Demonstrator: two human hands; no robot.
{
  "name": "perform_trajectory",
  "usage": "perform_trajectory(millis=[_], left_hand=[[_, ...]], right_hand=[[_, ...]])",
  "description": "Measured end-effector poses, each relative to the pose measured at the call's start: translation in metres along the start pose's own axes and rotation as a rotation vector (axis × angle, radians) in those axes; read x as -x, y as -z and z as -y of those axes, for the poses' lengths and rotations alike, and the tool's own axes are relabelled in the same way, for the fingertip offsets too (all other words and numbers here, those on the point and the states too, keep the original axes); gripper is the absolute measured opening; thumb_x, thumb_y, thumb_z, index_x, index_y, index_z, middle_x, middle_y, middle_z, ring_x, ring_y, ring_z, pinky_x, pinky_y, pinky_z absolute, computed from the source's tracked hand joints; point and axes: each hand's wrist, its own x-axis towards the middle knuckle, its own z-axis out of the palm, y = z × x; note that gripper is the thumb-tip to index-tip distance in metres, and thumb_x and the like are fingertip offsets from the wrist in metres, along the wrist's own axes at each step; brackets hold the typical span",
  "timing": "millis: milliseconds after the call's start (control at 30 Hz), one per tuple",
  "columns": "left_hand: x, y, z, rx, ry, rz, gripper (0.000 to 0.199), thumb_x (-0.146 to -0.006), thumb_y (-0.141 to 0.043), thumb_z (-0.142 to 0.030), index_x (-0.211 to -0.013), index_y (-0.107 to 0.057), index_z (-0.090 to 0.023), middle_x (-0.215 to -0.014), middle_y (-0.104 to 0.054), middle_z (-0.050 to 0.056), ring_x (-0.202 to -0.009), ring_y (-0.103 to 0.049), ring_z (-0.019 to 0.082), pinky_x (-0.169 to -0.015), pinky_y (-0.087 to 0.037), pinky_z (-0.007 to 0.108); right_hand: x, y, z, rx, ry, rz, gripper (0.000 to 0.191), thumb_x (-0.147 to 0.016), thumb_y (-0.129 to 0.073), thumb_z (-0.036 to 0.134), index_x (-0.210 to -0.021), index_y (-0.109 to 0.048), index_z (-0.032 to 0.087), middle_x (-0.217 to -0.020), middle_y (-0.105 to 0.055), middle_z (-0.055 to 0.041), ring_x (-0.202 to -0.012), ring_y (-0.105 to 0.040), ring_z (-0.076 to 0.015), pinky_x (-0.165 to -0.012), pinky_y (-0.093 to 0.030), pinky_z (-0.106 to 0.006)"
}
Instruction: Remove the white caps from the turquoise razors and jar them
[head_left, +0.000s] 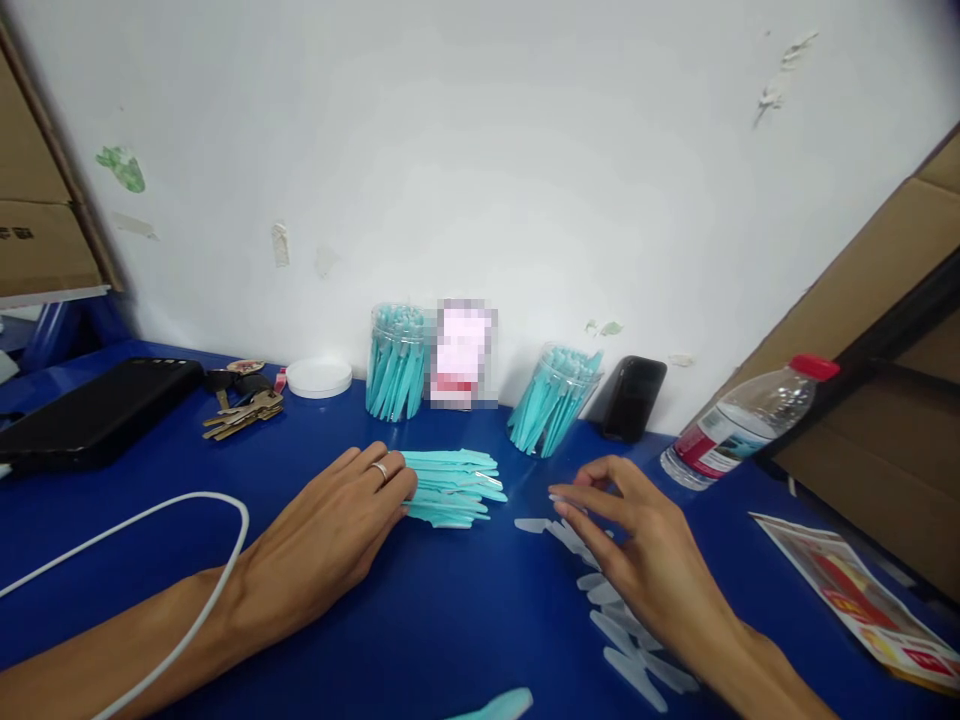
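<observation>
My left hand (352, 510), with a ring on one finger, curls over the near end of a pile of teal eyebrow razors (454, 485) lying flat on the blue table. Their other ends point right and stick out past my fingers. My right hand (637, 530) is closed in a pinch, with a small translucent blade cover (559, 498) at the fingertips. Beneath and beside it are several loose translucent covers (615, 632), partly hidden by the hand. At the bottom edge, one more teal razor (504, 706) shows only in part.
Two clear tubs, a left one (395, 365) and a tilted right one (553, 402), hold teal razors. Nearby are a white lid (319, 378), keys (244, 412), a black phone (634, 400), a water bottle (750, 425) and a printed packet (855, 600). A white cable (241, 520) crosses my left forearm.
</observation>
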Motion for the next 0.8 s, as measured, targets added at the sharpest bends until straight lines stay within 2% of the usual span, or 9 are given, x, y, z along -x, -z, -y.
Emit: perform_trajectory(millis=[67,167,267,333,400,567,800], left_hand=[[-0.001,0.004,-0.003,0.075,0.040,-0.022,0.026,-0.111,-0.036,-0.016,-0.096,-0.057,-0.022,-0.098,-0.065,0.006,-0.087,-0.057,0.028,-0.080,-0.040,0.040],[0.000,0.011,-0.014,0.416,0.194,0.026,0.026,-0.113,-0.033,-0.029,-0.095,-0.051,-0.025,-0.081,-0.061,-0.001,-0.069,-0.053,0.021,-0.066,-0.038,0.032],[0.004,0.014,-0.031,0.729,0.386,0.160,0.024,-0.112,-0.037,-0.041,-0.099,-0.051,-0.027,-0.073,-0.055,-0.007,-0.063,-0.049,0.017,-0.060,-0.035,0.028],[0.007,0.014,-0.039,0.796,0.463,0.194,0.027,-0.111,-0.037,-0.047,-0.099,-0.053,-0.028,-0.077,-0.056,-0.006,-0.069,-0.051,0.017,-0.065,-0.038,0.027],[0.008,0.014,-0.044,0.825,0.472,0.194,0.032,-0.112,-0.036,-0.051,-0.097,-0.052,-0.027,-0.079,-0.055,-0.005,-0.072,-0.051,0.018,-0.066,-0.039,0.027],[0.003,0.019,-0.047,0.917,0.510,0.161,0.039,-0.112,-0.034,-0.053,-0.092,-0.054,-0.026,-0.077,-0.050,-0.005,-0.071,-0.049,0.018,-0.066,-0.037,0.028],[0.001,0.021,-0.051,0.923,0.545,0.134,0.037,-0.111,-0.036,-0.050,-0.089,-0.051,-0.025,-0.073,-0.045,-0.007,-0.068,-0.045,0.017,-0.065,-0.031,0.030]], right_hand=[[-0.001,0.005,0.009,-0.159,-0.079,-0.046,0.025,-0.103,-0.065,0.033,-0.105,-0.088,0.024,-0.093,-0.066,-0.0094,-0.081,-0.066,-0.0240,-0.058,-0.050,-0.030],[-0.003,0.009,0.021,-0.426,-0.246,-0.060,0.019,-0.095,-0.074,0.039,-0.092,-0.088,0.026,-0.077,-0.062,-0.0034,-0.069,-0.059,-0.0192,-0.059,-0.047,-0.029],[-0.006,0.011,0.030,-0.732,-0.449,0.044,0.023,-0.086,-0.083,0.046,-0.084,-0.083,0.023,-0.067,-0.062,-0.0006,-0.064,-0.055,-0.0162,-0.061,-0.046,-0.028],[-0.006,0.010,0.033,-0.931,-0.551,0.119,0.028,-0.082,-0.087,0.047,-0.082,-0.078,0.020,-0.067,-0.068,-0.0016,-0.064,-0.058,-0.0158,-0.060,-0.047,-0.026],[-0.007,0.008,0.033,-1.065,-0.614,0.163,0.031,-0.082,-0.088,0.046,-0.081,-0.072,0.019,-0.071,-0.074,-0.0039,-0.065,-0.061,-0.0162,-0.060,-0.049,-0.026],[-0.006,0.004,0.031,-1.132,-0.687,0.204,0.030,-0.086,-0.087,0.042,-0.087,-0.069,0.019,-0.080,-0.080,-0.0073,-0.068,-0.064,-0.0172,-0.057,-0.052,-0.025],[-0.003,0.004,0.030,-1.141,-0.635,0.243,0.027,-0.087,-0.087,0.041,-0.090,-0.075,0.017,-0.079,-0.081,-0.0071,-0.066,-0.065,-0.0155,-0.054,-0.051,-0.022]])
